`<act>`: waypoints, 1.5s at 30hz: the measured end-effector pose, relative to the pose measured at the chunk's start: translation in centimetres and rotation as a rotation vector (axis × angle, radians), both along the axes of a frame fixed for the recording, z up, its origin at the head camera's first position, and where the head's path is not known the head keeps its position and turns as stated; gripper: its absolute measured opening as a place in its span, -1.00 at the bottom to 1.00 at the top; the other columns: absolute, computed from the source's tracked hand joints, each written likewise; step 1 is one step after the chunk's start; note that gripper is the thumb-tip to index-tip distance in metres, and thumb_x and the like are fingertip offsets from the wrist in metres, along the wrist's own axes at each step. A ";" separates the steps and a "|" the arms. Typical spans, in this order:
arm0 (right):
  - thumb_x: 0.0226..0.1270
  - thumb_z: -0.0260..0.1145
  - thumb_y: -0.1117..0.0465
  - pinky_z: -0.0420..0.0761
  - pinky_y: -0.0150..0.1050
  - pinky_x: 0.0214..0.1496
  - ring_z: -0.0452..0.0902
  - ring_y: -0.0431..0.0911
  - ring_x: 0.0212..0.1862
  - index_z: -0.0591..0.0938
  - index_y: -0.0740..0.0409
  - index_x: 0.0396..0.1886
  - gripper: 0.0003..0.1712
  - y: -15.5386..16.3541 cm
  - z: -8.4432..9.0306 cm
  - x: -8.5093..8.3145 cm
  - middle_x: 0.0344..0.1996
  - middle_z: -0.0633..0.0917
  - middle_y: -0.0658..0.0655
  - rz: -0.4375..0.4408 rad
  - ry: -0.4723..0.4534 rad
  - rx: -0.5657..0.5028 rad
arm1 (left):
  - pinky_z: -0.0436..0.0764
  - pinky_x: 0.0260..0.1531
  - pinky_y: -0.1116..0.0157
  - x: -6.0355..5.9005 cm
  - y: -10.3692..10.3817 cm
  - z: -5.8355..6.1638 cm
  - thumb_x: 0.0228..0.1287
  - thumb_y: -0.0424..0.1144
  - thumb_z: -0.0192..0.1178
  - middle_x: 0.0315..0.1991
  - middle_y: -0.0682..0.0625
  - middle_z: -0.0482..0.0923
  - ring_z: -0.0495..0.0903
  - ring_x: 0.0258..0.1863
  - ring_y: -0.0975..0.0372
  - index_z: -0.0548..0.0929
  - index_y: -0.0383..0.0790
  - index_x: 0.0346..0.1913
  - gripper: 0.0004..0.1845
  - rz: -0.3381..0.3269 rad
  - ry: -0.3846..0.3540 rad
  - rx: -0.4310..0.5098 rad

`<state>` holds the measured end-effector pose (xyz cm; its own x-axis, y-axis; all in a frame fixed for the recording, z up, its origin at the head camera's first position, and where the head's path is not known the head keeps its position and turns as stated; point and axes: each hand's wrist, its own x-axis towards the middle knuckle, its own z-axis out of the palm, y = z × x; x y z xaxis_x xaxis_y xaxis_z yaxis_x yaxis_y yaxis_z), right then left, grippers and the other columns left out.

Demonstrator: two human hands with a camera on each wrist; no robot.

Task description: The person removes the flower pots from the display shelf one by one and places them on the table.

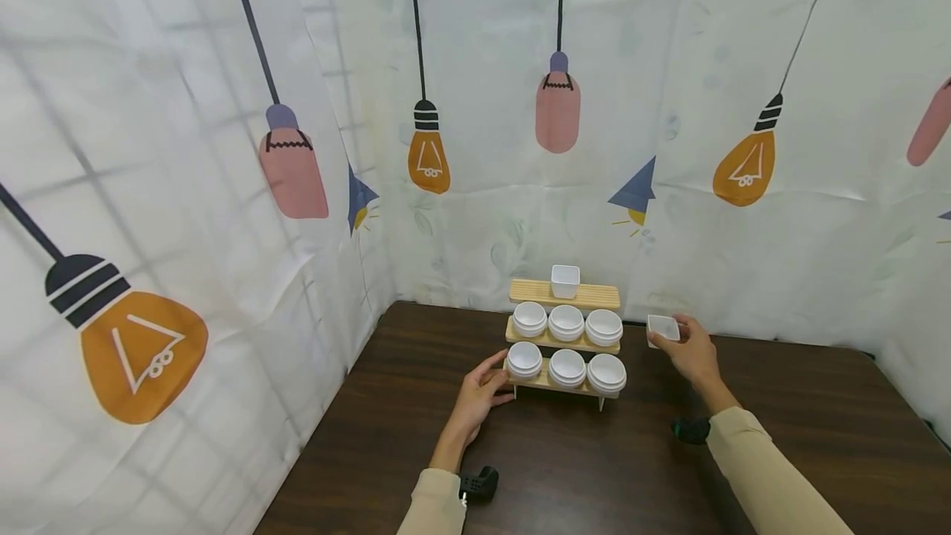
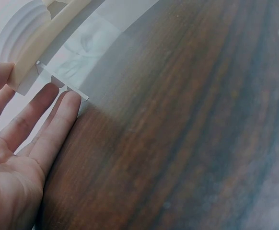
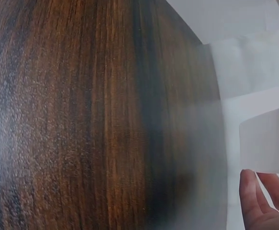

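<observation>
Head view: left hand [image 1: 481, 397] spread, steadying wooden rack [image 1: 562, 338] at table's [image 1: 386, 403] far edge; right hand [image 1: 691, 351] pinching square white cup [image 1: 662, 327] beside rack, mid-carry. Likely next: setting cup on top shelf beside its twin [image 1: 565, 280].

Left wrist: fingers [image 2: 53, 124] straight against rack end [image 2: 39, 50].

Right wrist: cup [image 3: 266, 141] held above table.

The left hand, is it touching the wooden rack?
Touching. The left wrist view shows the left hand with its thumb against the end of the wooden rack's bottom shelf.

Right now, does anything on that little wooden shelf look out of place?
Only slightly: the top tier of the wooden rack carries a single square cup, while both lower tiers hold three round bowls each. A second square cup sits in the right hand. Nothing is spilled or broken.
</observation>
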<state>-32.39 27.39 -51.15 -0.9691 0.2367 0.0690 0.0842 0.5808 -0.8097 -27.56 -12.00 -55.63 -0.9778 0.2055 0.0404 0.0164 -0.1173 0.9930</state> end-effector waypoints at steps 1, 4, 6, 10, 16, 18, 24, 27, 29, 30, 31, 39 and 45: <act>0.36 0.42 -0.11 0.61 -0.17 -0.06 0.54 0.33 0.23 0.28 0.35 0.51 -0.05 0.0 -0.1 -0.1 0.33 0.48 0.54 0.000 -0.001 0.003 | 0.75 0.08 0.05 0.0 0.0 0.0 0.57 -0.24 0.12 0.08 -0.17 0.64 0.66 0.08 0.15 0.40 -0.18 0.50 -0.49 0.001 0.000 0.000; 0.37 0.42 -0.11 0.62 -0.19 -0.07 0.55 0.34 0.22 0.29 0.36 0.50 -0.06 0.0 -0.4 -0.4 0.31 0.49 0.55 0.005 0.000 0.008 | 0.75 0.08 0.04 -0.1 0.0 0.1 0.57 -0.25 0.12 0.08 -0.18 0.64 0.67 0.07 0.15 0.41 -0.18 0.50 -0.49 0.004 0.002 0.000; 0.36 0.42 -0.10 0.61 -0.21 -0.08 0.55 0.33 0.22 0.29 0.36 0.49 -0.07 0.0 -0.7 -0.5 0.31 0.50 0.55 0.006 0.001 0.003 | 0.75 0.09 0.03 -0.1 0.0 0.1 0.57 -0.25 0.13 0.08 -0.18 0.64 0.67 0.07 0.15 0.41 -0.18 0.50 -0.49 0.006 0.003 0.001; 0.37 0.42 -0.08 0.56 -0.27 -0.12 0.55 0.33 0.21 0.30 0.35 0.48 -0.09 0.0 -1.0 -0.7 0.30 0.50 0.54 0.007 -0.003 -0.007 | 0.75 0.09 0.02 -0.2 0.1 0.0 0.56 -0.26 0.14 0.07 -0.18 0.65 0.68 0.06 0.14 0.42 -0.16 0.49 -0.49 0.007 -0.003 0.002; 0.36 0.43 -0.09 0.56 -0.18 -0.04 0.52 0.32 0.23 0.30 0.33 0.49 -0.08 -0.3 -1.3 -0.6 0.34 0.48 0.53 0.008 -0.038 -0.017 | 0.76 0.06 0.07 -0.1 0.1 0.0 0.56 -0.27 0.13 0.05 -0.13 0.64 0.68 0.03 0.18 0.43 -0.16 0.49 -0.50 0.002 -0.012 0.008; 0.36 0.43 -0.09 0.56 -0.10 0.02 0.50 0.31 0.24 0.28 0.33 0.51 -0.06 -0.3 -1.3 -0.6 0.35 0.46 0.53 0.008 -0.050 -0.021 | 0.77 0.06 0.08 -0.1 0.1 0.0 0.56 -0.28 0.13 0.04 -0.11 0.63 0.67 0.03 0.20 0.42 -0.16 0.49 -0.50 0.000 -0.014 0.013; 0.39 0.41 -0.10 0.55 0.09 0.14 0.45 0.34 0.25 0.23 0.34 0.53 -0.04 -0.3 -1.5 -0.6 0.38 0.40 0.57 0.021 -0.071 -0.033 | 0.77 0.04 0.11 -0.1 0.1 0.0 0.55 -0.28 0.14 0.01 -0.08 0.63 0.66 0.02 0.20 0.43 -0.16 0.49 -0.49 -0.007 -0.013 0.016; 0.39 0.41 -0.09 0.55 0.07 0.14 0.45 0.34 0.26 0.23 0.32 0.53 -0.05 -0.4 -1.8 -0.7 0.38 0.40 0.56 0.021 -0.071 -0.039 | 0.77 0.04 0.11 -0.1 0.0 0.0 0.55 -0.27 0.14 0.01 -0.08 0.63 0.66 0.03 0.19 0.42 -0.16 0.49 -0.49 -0.009 -0.012 0.014; 0.39 0.42 -0.09 0.55 0.07 0.14 0.46 0.34 0.26 0.23 0.32 0.54 -0.04 -0.5 -1.9 -0.8 0.38 0.40 0.56 0.021 -0.070 -0.042 | 0.77 0.05 0.11 0.0 0.0 0.0 0.56 -0.27 0.14 0.02 -0.08 0.63 0.67 0.03 0.19 0.42 -0.17 0.49 -0.49 -0.007 -0.013 0.015; 0.38 0.42 -0.10 0.55 0.05 0.13 0.46 0.34 0.26 0.22 0.32 0.54 -0.04 -0.5 -1.9 -0.8 0.38 0.40 0.56 0.022 -0.068 -0.043 | 0.77 0.05 0.10 0.0 0.0 0.0 0.55 -0.27 0.14 0.01 -0.08 0.63 0.67 0.03 0.19 0.42 -0.17 0.49 -0.49 -0.006 -0.013 0.015; 0.38 0.42 -0.10 0.56 0.04 0.12 0.47 0.34 0.27 0.22 0.32 0.54 -0.03 -0.5 -1.9 -0.8 0.38 0.41 0.56 0.022 -0.066 -0.043 | 0.77 0.05 0.10 0.0 0.0 0.0 0.55 -0.27 0.14 0.01 -0.09 0.63 0.67 0.03 0.19 0.42 -0.17 0.49 -0.49 -0.004 -0.013 0.016; 0.39 0.40 -0.13 0.55 0.08 0.14 0.42 0.32 0.28 0.20 0.30 0.57 -0.01 -0.4 -2.3 -1.2 0.39 0.40 0.53 0.005 -0.082 -0.067 | 0.77 0.06 0.08 0.2 0.0 0.0 0.56 -0.27 0.13 0.02 -0.11 0.64 0.68 0.04 0.13 0.42 -0.18 0.49 -0.49 -0.003 -0.013 0.017; 0.41 0.37 -0.13 0.58 0.06 0.13 0.41 0.33 0.29 0.15 0.29 0.59 0.01 -0.3 -2.5 -1.6 0.39 0.38 0.54 0.008 -0.087 -0.091 | 0.77 0.05 0.08 0.1 -0.1 0.0 0.55 -0.26 0.14 0.04 -0.13 0.65 0.68 0.04 0.17 0.43 -0.18 0.49 -0.49 0.002 -0.002 0.011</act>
